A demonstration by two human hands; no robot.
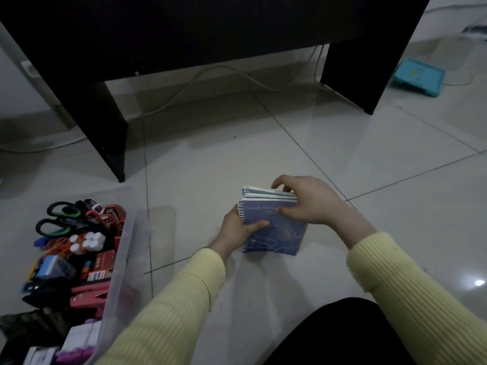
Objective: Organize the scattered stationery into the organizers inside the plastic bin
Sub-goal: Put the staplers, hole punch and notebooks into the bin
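At lower left the plastic bin (131, 233) already holds scissors (59, 217), a pink punch (89, 296) and small boxes, so most sorting seems done. At centre the left hand (237, 230) grips the spiral edge of a stack of notebooks (274, 233) near the floor, right of the bin; the right hand (308, 204) clamps its top edge. They look like the last loose items. Nothing seems to block the way; a teal tray (417, 76) lies upper right.

blue cloud-print notebook (276, 230), pale yellow ribbed sleeves (411, 291), green-and-black scissors (62, 217), turquoise tray (417, 76)
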